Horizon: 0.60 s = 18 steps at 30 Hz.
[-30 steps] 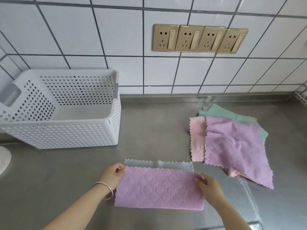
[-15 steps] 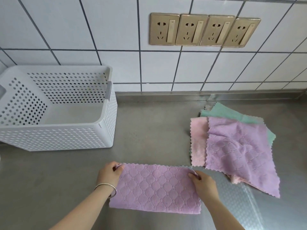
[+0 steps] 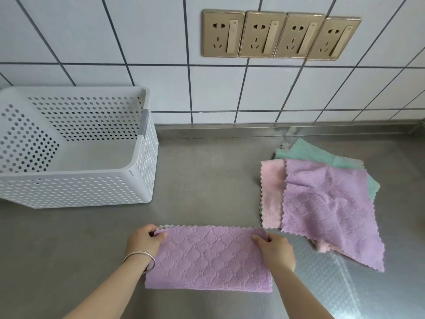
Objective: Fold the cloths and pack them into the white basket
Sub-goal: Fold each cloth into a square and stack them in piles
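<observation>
With the half-folded purple cloth lying on the steel counter at 6 o'clock, the left hand and right hand each pinch a far corner, so square the edges before folding again toward the white basket at 10 o'clock.

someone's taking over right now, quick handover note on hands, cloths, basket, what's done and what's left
Left hand pinches the far left corner of the folded purple cloth; right hand pinches its far right corner.
That cloth lies folded in half on the steel counter, far edges lined up.
White basket stands at the left against the wall, nothing visible inside.
Pile of unfolded cloths on the right: purple on top, pink and green under it.
Done: first fold of one cloth.
Left: finish folding it, put it in the basket, then fold and pack the pile.
</observation>
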Each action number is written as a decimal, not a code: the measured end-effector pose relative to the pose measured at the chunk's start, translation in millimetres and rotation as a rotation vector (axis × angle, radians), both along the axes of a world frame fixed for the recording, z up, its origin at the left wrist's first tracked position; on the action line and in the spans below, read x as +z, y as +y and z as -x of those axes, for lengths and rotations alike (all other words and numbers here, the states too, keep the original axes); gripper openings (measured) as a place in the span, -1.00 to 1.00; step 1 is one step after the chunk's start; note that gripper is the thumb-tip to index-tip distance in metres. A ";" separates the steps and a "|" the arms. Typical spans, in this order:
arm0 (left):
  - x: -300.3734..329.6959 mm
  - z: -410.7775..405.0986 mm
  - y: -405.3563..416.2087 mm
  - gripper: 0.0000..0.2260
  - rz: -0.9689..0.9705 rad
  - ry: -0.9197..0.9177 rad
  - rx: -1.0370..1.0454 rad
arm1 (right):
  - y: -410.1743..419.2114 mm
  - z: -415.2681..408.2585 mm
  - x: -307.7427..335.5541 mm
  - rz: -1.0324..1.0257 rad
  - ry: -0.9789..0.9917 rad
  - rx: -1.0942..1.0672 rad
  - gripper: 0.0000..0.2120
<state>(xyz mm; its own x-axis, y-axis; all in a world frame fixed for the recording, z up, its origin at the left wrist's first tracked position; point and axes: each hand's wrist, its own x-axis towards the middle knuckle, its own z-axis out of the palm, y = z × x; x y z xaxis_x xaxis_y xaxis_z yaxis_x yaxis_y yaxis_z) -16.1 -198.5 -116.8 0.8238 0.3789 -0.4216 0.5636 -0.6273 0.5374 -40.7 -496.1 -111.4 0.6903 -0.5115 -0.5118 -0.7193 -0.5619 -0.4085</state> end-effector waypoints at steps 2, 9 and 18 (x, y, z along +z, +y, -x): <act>-1.0 -0.1 2.9 -0.75 0.005 -0.006 0.027 | 2.4 -0.9 1.7 0.022 0.009 -0.007 -0.65; -6.2 -0.7 2.8 -0.87 -0.083 -0.005 0.004 | 5.5 -1.7 3.2 0.103 0.035 -0.006 -0.60; -7.9 18.0 -26.6 -0.64 -0.392 -0.399 -0.328 | 11.3 35.2 5.6 -0.015 -0.119 -0.042 -0.64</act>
<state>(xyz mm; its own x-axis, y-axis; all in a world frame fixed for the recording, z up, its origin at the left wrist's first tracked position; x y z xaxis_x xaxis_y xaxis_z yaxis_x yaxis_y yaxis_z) -34.1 -225.1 -124.6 0.9877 0.1446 0.0597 0.1136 -0.9252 0.3620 -75.9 -484.8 -105.9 0.7248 -0.5344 -0.4349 -0.6879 -0.5257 -0.5005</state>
